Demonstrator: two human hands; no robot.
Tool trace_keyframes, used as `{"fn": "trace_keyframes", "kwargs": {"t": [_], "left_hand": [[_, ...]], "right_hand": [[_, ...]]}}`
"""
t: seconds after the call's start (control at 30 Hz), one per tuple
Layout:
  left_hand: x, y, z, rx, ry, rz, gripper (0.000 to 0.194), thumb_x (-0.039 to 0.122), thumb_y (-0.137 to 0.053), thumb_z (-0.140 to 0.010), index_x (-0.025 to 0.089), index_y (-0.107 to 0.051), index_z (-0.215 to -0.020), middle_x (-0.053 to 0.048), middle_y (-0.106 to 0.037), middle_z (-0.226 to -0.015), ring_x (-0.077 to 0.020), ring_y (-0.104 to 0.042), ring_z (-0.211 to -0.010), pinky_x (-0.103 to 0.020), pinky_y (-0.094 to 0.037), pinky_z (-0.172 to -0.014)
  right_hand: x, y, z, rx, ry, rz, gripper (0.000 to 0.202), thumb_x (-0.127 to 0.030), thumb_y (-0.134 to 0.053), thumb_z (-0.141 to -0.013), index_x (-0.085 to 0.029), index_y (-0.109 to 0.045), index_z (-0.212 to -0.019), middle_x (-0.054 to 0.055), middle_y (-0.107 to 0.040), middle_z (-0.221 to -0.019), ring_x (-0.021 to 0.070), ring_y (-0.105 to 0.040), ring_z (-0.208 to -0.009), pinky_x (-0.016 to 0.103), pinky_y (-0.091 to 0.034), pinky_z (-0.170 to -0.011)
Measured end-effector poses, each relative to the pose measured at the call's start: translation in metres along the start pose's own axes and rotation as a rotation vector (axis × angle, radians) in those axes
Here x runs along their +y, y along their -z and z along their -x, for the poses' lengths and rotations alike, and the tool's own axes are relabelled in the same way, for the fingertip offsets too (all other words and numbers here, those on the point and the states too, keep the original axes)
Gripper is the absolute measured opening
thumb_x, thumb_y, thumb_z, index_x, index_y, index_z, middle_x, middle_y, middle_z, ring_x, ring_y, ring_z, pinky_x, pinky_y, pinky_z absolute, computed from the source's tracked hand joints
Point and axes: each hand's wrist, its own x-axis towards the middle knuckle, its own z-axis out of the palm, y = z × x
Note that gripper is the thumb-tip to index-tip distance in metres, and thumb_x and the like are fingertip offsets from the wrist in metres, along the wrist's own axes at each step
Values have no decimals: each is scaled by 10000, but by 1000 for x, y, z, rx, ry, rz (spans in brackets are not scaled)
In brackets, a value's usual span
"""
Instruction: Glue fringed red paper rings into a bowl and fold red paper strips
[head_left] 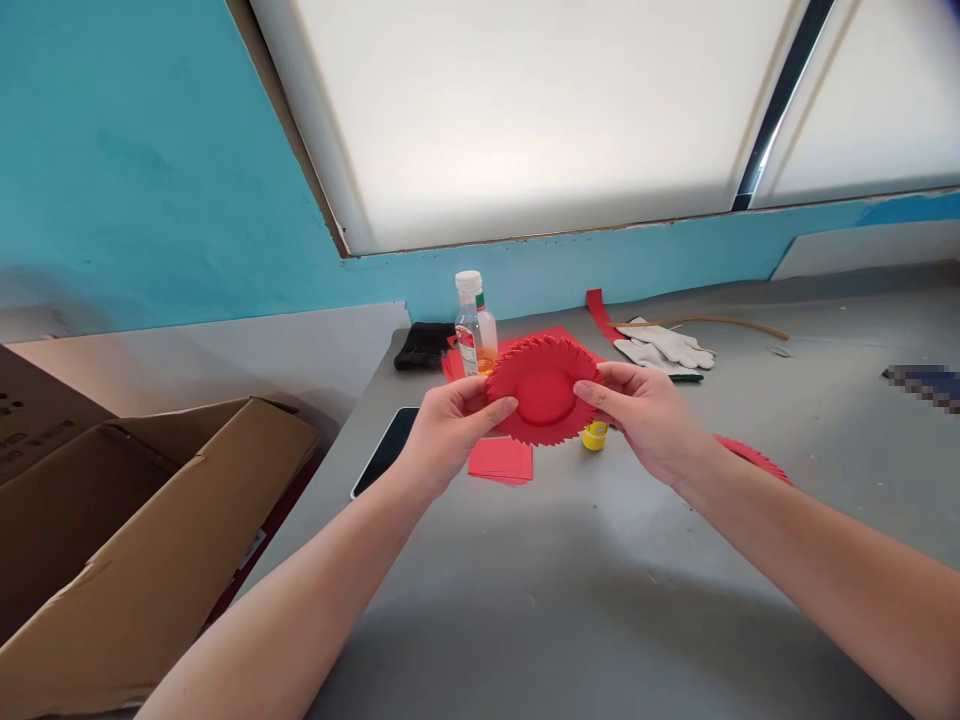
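Note:
Between my two hands, raised above the grey table (480, 600), is a round red paper rosette (545, 398) with a jagged rim and a smooth round centre. My left hand (457, 420) pinches its left edge, thumb on the near face. On the opposite edge, my right hand (645, 410) grips it the same way; the fingers behind are mostly hidden. Below it lie a stack of red paper pieces (501, 460) and a small yellow container (594, 436), partly covered by the rosette. Another red jagged-edged piece (754, 459) shows beyond my right forearm.
A clear bottle with a white cap (468, 325) stands behind the rosette, near a black cloth-like item (424, 346). A phone-like dark slab (386, 450) rests at left. White gloves (664, 345) and a red strip (600, 315) lie at back right. An open cardboard box (172, 520) flanks the table.

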Motion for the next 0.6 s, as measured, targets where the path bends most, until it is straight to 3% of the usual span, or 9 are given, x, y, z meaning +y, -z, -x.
{"fn": "trace_keyframes", "kwargs": {"t": [0.13,0.27,0.37,0.47,0.53,0.6], "left_hand": [[1,12,-6,-35,-57,-68,309,269,-684,-739,186,-627,-1032,-63,-652,-1056,-208,-602,-976,-329,-482,-853],[-4,26,-13,-208,155,122,452,313,-624,-798,255,-502,-1228,-60,-619,-1123,-194,-598,-987,-367,-448,-899],[-10,30,-16,-271,310,294,357,417,-524,-852,207,-576,-1135,-72,-652,-1008,-168,-634,-827,-340,-504,-787],[-10,28,-16,-215,313,319,285,381,-540,-851,173,-634,-1021,-59,-665,-906,-136,-626,-771,-276,-514,-738],[-6,24,-14,-184,281,292,243,330,-568,-838,164,-641,-1000,-60,-665,-910,-141,-624,-803,-277,-510,-760],[-2,21,-11,-151,253,253,253,326,-577,-827,171,-634,-1019,-63,-665,-918,-155,-626,-807,-306,-513,-765]], "right_hand": [[-3,6,0,-46,222,264,207,-345,-670,-717,-249,-667,-901,24,-700,-858,193,-653,-769,322,-535,-643],[-6,5,4,47,792,627,148,-199,-571,-803,-262,-675,-888,26,-700,-944,209,-631,-949,378,-515,-838],[-6,4,4,43,1112,783,205,-112,-562,-791,-263,-680,-864,35,-684,-1021,210,-580,-1056,391,-493,-898],[-3,6,0,92,1156,870,222,-109,-577,-776,-278,-682,-876,37,-628,-1149,220,-516,-1136,418,-471,-923],[-1,9,-1,104,1060,856,232,-131,-561,-789,-286,-678,-915,32,-569,-1237,226,-479,-1176,432,-446,-950],[-2,11,1,109,864,747,248,-171,-522,-817,-297,-661,-980,20,-518,-1295,224,-472,-1184,419,-454,-940]]}}
